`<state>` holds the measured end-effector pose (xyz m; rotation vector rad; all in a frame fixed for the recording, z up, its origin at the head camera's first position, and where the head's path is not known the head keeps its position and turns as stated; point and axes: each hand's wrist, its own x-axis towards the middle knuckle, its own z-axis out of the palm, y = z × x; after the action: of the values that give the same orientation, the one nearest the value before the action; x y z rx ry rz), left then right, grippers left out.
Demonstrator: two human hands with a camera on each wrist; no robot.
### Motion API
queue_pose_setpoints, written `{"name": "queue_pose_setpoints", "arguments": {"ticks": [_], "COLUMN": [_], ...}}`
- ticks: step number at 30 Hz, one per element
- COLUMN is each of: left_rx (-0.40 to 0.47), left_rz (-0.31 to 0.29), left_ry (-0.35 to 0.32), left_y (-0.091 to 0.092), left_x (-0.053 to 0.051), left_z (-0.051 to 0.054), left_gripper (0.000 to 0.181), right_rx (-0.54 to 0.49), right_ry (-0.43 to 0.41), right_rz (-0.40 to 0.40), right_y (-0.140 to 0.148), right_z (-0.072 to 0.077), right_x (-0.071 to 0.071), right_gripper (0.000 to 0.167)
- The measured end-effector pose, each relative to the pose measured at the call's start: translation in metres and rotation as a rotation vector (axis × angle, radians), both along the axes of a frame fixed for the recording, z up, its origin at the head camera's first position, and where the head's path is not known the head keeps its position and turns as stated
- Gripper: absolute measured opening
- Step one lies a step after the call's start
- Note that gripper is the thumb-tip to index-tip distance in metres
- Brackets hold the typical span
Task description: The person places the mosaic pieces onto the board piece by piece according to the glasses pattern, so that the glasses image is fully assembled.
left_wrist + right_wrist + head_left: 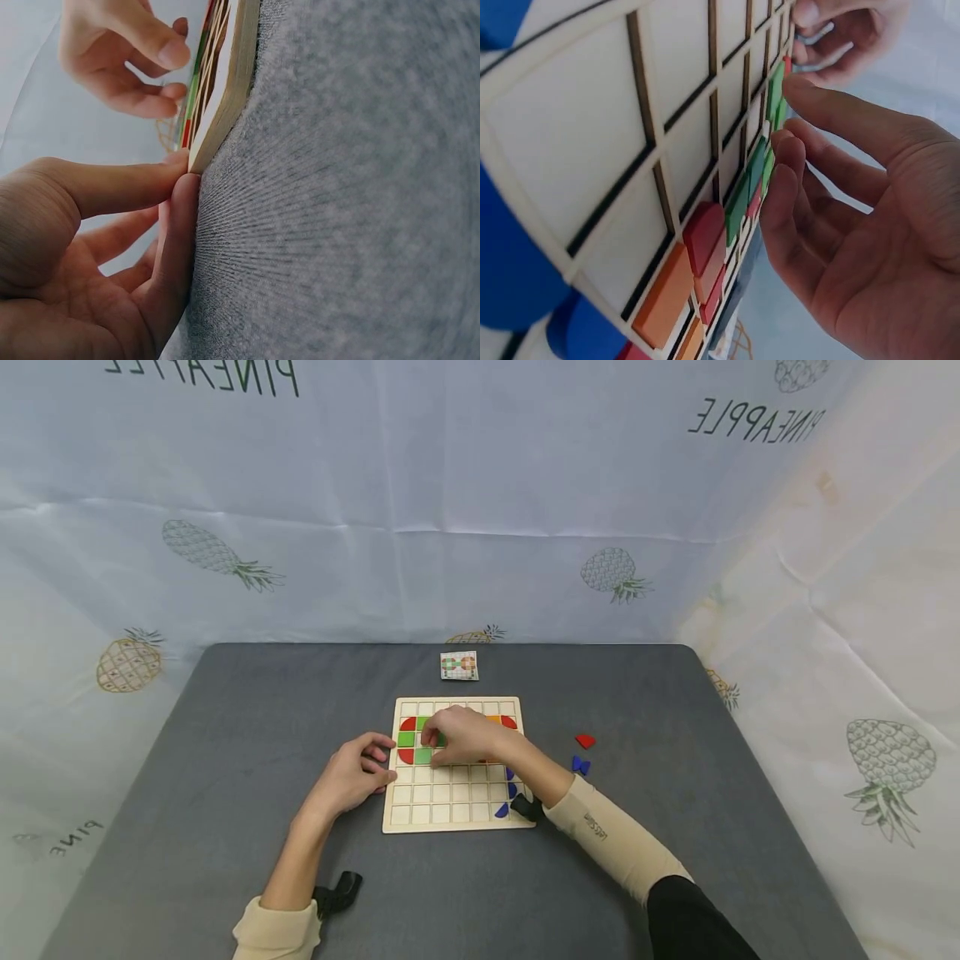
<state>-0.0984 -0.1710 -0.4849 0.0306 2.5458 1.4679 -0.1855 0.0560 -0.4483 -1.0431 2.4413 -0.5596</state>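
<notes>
A pale wooden grid board [450, 795] lies on the table, with red, green and orange pieces in its upper rows. My left hand [351, 777] grips the board's left edge; in the left wrist view, the thumb [127, 186] and a finger meet at the board's corner. Over the upper left squares hovers my right hand [468, 737], its fingers loosely bent around the green pieces [423, 757]. The right wrist view shows its fingertips [783, 146] near a dark green piece [739, 202], with no piece visible in the hand. Contact with the pieces is unclear.
A small printed pattern card [459, 666] lies behind the board. Right of the board are a red piece [585, 741] and a blue bow-shaped piece or pair [581, 765]. Blue pieces [502, 811] sit along the board's right side, beside a black wrist device [527, 807].
</notes>
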Motion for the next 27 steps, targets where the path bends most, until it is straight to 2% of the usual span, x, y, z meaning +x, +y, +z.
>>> {"name": "queue_pose_setpoints", "arguments": {"ticks": [8, 12, 27], "left_rx": [-0.007, -0.006, -0.006], "left_rz": [0.012, 0.014, 0.021], "left_ry": [-0.004, -0.008, -0.011], "left_y": [0.000, 0.000, 0.003], "left_x": [0.001, 0.002, 0.001], "left_z": [0.001, 0.001, 0.000], "left_gripper": [0.044, 0.044, 0.044], "right_rx": [-0.080, -0.111, -0.176], "right_ry": [-0.030, -0.042, -0.107], "right_rz": [0.003, -0.028, -0.280], "right_y": [0.025, 0.045, 0.160], "right_z": [0.008, 0.015, 0.018], "right_x": [-0.004, -0.006, -0.011], "right_gripper": [0.030, 0.034, 0.038]}}
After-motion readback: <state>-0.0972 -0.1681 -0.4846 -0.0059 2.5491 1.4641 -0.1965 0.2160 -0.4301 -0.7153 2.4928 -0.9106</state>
